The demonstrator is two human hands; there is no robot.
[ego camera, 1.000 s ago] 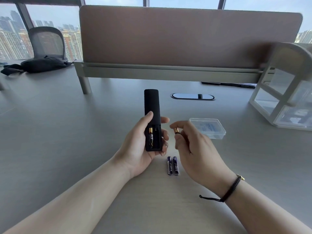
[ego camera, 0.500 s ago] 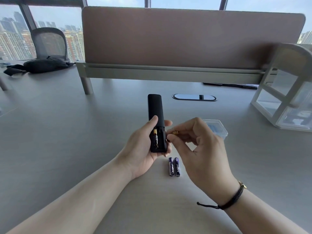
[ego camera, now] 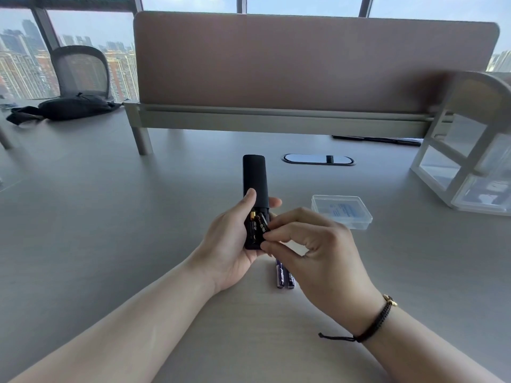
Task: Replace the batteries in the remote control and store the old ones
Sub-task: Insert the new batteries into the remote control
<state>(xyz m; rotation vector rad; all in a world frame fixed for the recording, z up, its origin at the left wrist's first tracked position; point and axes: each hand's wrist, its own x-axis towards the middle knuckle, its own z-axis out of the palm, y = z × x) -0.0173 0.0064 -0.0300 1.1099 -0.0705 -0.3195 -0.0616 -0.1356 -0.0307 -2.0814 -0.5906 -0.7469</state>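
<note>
My right hand (ego camera: 312, 244) pinches a black-and-gold battery (ego camera: 263, 223) between thumb and forefinger, its far end tipped into the right-hand slot of the remote control (ego camera: 255, 189) while the near end rides up out of the bay. My left hand (ego camera: 235, 239) wraps around the remote's lower half, thumb along the left edge, fingertips showing past the right edge, holding it clear of the desk (ego camera: 110, 217). A matching battery (ego camera: 253, 225) already lies seated in the left slot. Just below my right hand, two purple batteries (ego camera: 284, 275) lie side by side on the desk, touching each other; I judge these to be the old pair waiting for storage. The clear plastic case (ego camera: 341, 211) sits closed, near on the right

The risk I see: the battery is angled, so pressing down now could let it skid off the spring contact and pop free, rolling among the purple ones. I can't read its polarity from here, so it may go in reversed
</note>
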